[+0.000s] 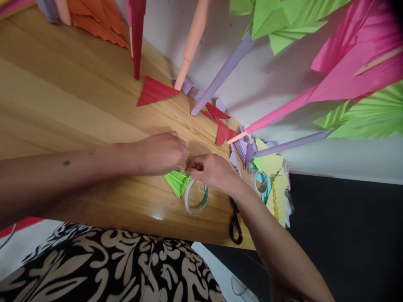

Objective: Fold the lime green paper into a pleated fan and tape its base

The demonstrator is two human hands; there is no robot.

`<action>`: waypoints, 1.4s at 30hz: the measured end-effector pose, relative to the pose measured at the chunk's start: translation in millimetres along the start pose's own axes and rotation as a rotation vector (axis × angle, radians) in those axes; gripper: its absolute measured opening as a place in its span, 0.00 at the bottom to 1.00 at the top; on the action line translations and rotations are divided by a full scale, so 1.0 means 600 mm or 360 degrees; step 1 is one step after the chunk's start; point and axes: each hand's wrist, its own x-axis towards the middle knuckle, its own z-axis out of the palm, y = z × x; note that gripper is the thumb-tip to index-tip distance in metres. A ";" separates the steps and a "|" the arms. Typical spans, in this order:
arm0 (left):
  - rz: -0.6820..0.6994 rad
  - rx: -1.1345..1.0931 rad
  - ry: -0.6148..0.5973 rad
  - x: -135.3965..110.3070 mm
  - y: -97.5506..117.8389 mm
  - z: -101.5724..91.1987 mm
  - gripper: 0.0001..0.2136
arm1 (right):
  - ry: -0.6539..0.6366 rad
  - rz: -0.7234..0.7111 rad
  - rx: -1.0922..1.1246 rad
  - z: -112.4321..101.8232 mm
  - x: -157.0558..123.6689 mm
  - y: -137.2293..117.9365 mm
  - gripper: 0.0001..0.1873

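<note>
looking down from my remote seat, i get the wooden table (pixel 78 96) as the largest thing, stretching from the upper left of the frame to the lower middle. a pink paper piece (pixel 343 75) leans in at the upper right, and a lavender rod (pixel 225 71) slants down through the upper middle. next in size are the hands, meeting at the centre of the frame. the left hand (pixel 166 153) is bent over with its fingertips hidden, so i cannot tell how they close; the right hand (pixel 212 170) has thumb and finger curled narrow, and i cannot make out what lies between them. a tape roll (pixel 187 200) sits just below the right hand, with black scissors (pixel 234 209) partly behind the right forearm. the green pleated paper (pixel 176 183) shows just below the left hand, near the centre. its visible part points toward the bottom of the frame, leaning slightly left; its upper end is covered, so the full long axis is uncertain. i judge the step in hand as fine work at that covered end, and the next move as calling for a steady hold that keeps the folds together. smallest is a thin white strand (pixel 199 187) by the roll.
</note>
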 end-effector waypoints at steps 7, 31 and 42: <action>-0.0033 0.0004 0.0014 0.003 0.006 -0.002 0.14 | 0.0090 -0.0112 -0.0201 0.005 -0.017 -0.003 0.12; -0.0133 0.0137 -0.0155 0.007 0.022 -0.017 0.09 | -0.0095 -0.0040 0.0478 -0.001 -0.002 0.032 0.16; -0.0181 0.0009 -0.0105 0.007 0.019 -0.013 0.08 | -0.0150 -0.0120 0.0576 0.002 0.013 0.047 0.14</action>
